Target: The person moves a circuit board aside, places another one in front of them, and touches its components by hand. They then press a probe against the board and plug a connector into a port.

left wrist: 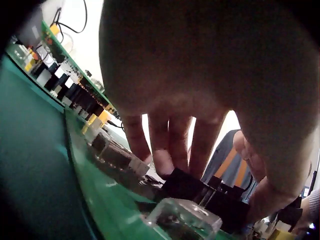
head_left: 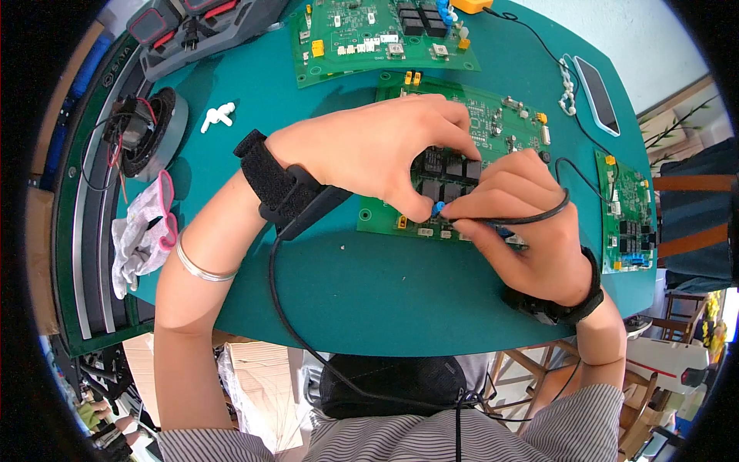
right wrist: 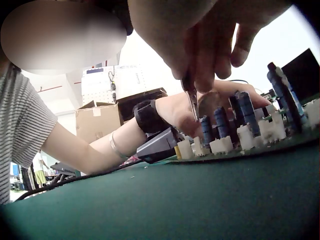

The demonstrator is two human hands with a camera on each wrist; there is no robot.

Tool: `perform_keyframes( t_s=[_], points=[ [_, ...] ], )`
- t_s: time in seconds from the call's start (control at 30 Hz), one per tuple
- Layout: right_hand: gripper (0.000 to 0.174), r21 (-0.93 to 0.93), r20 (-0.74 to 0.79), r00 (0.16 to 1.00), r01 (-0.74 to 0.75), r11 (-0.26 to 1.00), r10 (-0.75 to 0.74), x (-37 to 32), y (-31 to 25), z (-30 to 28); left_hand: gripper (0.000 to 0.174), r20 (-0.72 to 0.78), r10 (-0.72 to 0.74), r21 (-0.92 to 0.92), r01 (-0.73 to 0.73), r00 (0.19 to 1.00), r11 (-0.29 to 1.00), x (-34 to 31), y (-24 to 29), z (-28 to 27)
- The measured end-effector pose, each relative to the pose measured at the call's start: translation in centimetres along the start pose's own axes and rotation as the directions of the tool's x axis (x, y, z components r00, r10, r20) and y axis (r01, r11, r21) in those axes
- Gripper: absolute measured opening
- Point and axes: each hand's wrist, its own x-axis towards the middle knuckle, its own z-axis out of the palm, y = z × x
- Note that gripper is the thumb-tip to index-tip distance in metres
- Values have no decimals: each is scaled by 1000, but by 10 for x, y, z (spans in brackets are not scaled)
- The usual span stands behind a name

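A green circuit board lies on the table under both hands. My left hand arches over its black blocks, fingers on the far side and thumb on the near side, beside a small blue part. In the left wrist view the left fingers come down against the black blocks. My right hand pinches a thin tool with a black cable. The right wrist view shows its metal tip beside the upright blue parts, close to the left hand.
More circuit boards lie at the back and right. A phone and a beaded string lie back right. At left are white pieces, a round part with wires, a glove and a grey case.
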Motion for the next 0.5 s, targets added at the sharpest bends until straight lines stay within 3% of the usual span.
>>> perform_keyframes(
  t_s=[0.23,0.33,0.5],
  points=[
    [15,-18,-89,995,-39,999,37,0,-1,-4,56,-136,-21,30,25,990,999,2,0,5],
    [13,-24,-104,992,-71,997,68,0,-2,-5,54,-94,-77,6,77,993,997,2,2,1],
    [9,8,-124,985,-122,993,122,-1,1,-6,54,-129,-44,25,47,991,999,2,1,5]
  ],
)
